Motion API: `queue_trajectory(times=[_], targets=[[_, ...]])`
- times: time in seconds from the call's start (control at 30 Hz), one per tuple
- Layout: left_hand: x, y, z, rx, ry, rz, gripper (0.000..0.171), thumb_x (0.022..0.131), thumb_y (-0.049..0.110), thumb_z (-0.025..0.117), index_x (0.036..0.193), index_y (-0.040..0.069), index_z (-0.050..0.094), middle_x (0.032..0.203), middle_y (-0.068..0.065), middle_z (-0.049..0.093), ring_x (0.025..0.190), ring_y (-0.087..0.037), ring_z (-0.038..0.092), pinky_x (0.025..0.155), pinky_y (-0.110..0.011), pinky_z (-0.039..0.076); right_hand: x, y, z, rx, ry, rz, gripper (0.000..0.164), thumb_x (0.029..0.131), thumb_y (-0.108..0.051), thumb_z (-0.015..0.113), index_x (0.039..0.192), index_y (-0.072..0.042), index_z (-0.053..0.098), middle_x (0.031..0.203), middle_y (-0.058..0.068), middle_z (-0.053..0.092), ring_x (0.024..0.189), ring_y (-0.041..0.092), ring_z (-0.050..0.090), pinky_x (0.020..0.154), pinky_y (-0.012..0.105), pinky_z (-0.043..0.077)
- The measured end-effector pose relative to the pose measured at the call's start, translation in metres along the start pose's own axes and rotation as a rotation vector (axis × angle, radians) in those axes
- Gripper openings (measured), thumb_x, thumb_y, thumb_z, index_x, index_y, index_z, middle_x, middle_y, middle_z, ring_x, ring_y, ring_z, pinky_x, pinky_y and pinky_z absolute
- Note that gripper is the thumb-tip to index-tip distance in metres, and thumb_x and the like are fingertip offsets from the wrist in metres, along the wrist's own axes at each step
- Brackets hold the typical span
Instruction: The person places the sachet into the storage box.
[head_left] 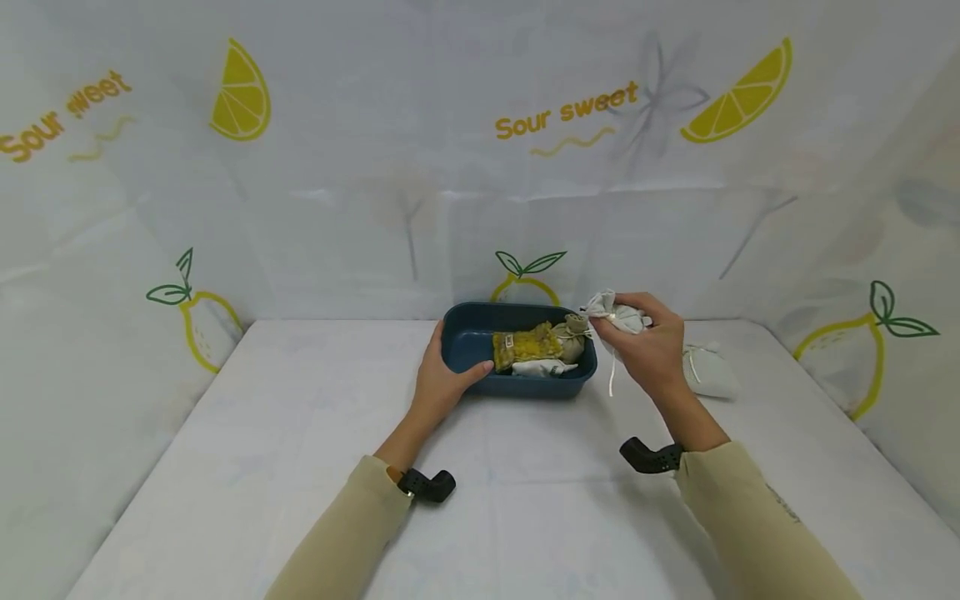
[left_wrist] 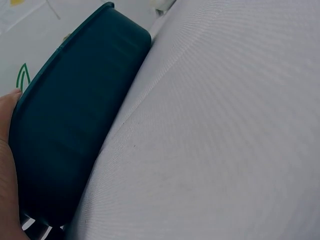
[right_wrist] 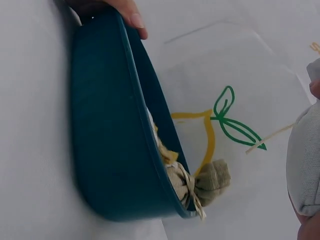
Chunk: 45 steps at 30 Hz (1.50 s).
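A dark blue plastic tub [head_left: 525, 387] stands near the back of the white table. My left hand [head_left: 441, 377] grips its left end, thumb over the front rim. Inside lie a yellow mesh sachet [head_left: 525, 344], a tan burlap drawstring pouch [head_left: 572, 343] tied at the neck, and a white bag [head_left: 542, 367]. With my right hand [head_left: 651, 343] I hold a pale grey-white drawstring pouch [head_left: 630, 320] above and just right of the tub's right end; its ribbon dangles. The right wrist view shows this pouch [right_wrist: 304, 160] only partly, at the edge.
Behind my right hand another white drawstring pouch [head_left: 711, 375] lies on the table [head_left: 510, 500]. A white sheet printed with lemons and lettering [head_left: 360, 208] hangs right behind the table's back edge. Each wrist wears a black camera band.
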<state>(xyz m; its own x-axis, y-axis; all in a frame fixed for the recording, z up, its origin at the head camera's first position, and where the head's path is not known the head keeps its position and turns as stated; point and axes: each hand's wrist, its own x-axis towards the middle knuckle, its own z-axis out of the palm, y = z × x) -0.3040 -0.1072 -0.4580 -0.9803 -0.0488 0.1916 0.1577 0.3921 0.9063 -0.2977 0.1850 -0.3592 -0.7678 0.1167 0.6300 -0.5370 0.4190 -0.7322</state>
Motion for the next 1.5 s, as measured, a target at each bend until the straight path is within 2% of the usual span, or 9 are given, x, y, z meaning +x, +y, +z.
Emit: queue_trajectory(times=[0.13, 0.4, 0.6, 0.77, 0.9, 1.0, 1.2, 1.3, 1.5], targets=[[0.000, -0.002, -0.002, -0.005, 0.014, 0.001, 0.116, 0.078, 0.059, 0.079, 0.164, 0.021, 0.012, 0.170, -0.008, 0.020, 0.157, -0.034, 0.022, 0.122, -0.063, 0.026, 0.004, -0.004, 0.019, 0.019, -0.059, -0.029, 0.027, 0.082, -0.005, 0.081, 0.109, -0.003, 0.076, 0.097, -0.025, 0.064, 0.082, 0.000, 0.058, 0.063, 0.012, 0.048], [0.004, -0.004, 0.001, -0.012, 0.013, 0.018, 0.119, 0.076, 0.065, 0.078, 0.164, 0.020, 0.012, 0.170, -0.008, 0.020, 0.156, -0.034, 0.022, 0.122, -0.062, 0.026, 0.008, -0.007, 0.059, 0.018, -0.134, -0.036, 0.031, 0.084, -0.009, 0.081, 0.114, -0.005, 0.074, 0.113, 0.013, 0.070, 0.092, 0.006, 0.060, 0.068, 0.012, 0.048], [0.004, -0.004, 0.003, -0.028, 0.024, 0.036, 0.119, 0.076, 0.064, 0.079, 0.164, 0.018, 0.014, 0.169, -0.009, 0.022, 0.156, -0.033, 0.024, 0.122, -0.060, 0.027, 0.007, 0.004, 0.090, -0.009, -0.193, -0.019, 0.038, 0.085, -0.016, 0.082, 0.121, -0.006, 0.072, 0.123, 0.015, 0.069, 0.107, 0.028, 0.065, 0.082, 0.036, 0.055], [0.004, -0.004, 0.004, -0.031, 0.014, 0.035, 0.121, 0.075, 0.067, 0.078, 0.164, 0.018, 0.013, 0.169, -0.009, 0.022, 0.156, -0.032, 0.023, 0.123, -0.060, 0.027, 0.007, 0.020, 0.105, -0.210, -0.429, 0.110, 0.047, 0.089, -0.030, 0.079, 0.129, -0.007, 0.068, 0.134, 0.019, 0.065, 0.117, 0.038, 0.064, 0.093, 0.054, 0.055], [0.004, -0.004, 0.003, -0.027, 0.012, 0.029, 0.120, 0.075, 0.068, 0.078, 0.164, 0.019, 0.013, 0.170, -0.008, 0.021, 0.156, -0.031, 0.023, 0.123, -0.060, 0.027, 0.010, 0.027, 0.109, -0.370, -0.669, 0.113, 0.047, 0.092, -0.038, 0.074, 0.129, -0.009, 0.068, 0.130, 0.019, 0.067, 0.112, 0.038, 0.067, 0.092, 0.054, 0.055], [0.004, -0.004, 0.002, -0.018, 0.018, 0.024, 0.118, 0.077, 0.065, 0.078, 0.164, 0.019, 0.014, 0.169, -0.007, 0.022, 0.156, -0.031, 0.024, 0.122, -0.060, 0.028, 0.011, 0.028, 0.112, -0.396, -0.742, 0.106, 0.047, 0.093, -0.040, 0.073, 0.127, -0.009, 0.069, 0.129, 0.017, 0.068, 0.110, 0.036, 0.067, 0.093, 0.053, 0.055], [0.005, -0.004, 0.003, -0.015, 0.020, 0.015, 0.115, 0.079, 0.057, 0.080, 0.164, 0.019, 0.014, 0.169, -0.007, 0.022, 0.156, -0.031, 0.024, 0.123, -0.059, 0.028, 0.009, 0.029, 0.110, -0.386, -0.759, 0.112, 0.059, 0.090, -0.043, 0.075, 0.138, -0.011, 0.061, 0.139, 0.016, 0.063, 0.110, 0.034, 0.067, 0.093, 0.052, 0.055], [0.004, -0.004, 0.004, -0.018, 0.022, 0.017, 0.114, 0.079, 0.055, 0.080, 0.164, 0.019, 0.014, 0.169, -0.008, 0.023, 0.156, -0.031, 0.025, 0.123, -0.058, 0.028, 0.008, 0.026, 0.100, -0.348, -0.726, 0.087, 0.073, 0.087, -0.043, 0.078, 0.146, -0.010, 0.053, 0.146, 0.016, 0.056, 0.121, 0.036, 0.062, 0.100, 0.054, 0.052], [0.004, -0.002, 0.003, -0.022, 0.033, 0.029, 0.118, 0.076, 0.061, 0.080, 0.164, 0.017, 0.016, 0.169, -0.009, 0.024, 0.156, -0.031, 0.025, 0.123, -0.058, 0.027, 0.010, 0.020, 0.054, -0.250, -0.522, 0.009, 0.072, 0.085, -0.035, 0.082, 0.145, -0.007, 0.053, 0.147, 0.018, 0.054, 0.134, 0.040, 0.052, 0.108, 0.059, 0.045]])
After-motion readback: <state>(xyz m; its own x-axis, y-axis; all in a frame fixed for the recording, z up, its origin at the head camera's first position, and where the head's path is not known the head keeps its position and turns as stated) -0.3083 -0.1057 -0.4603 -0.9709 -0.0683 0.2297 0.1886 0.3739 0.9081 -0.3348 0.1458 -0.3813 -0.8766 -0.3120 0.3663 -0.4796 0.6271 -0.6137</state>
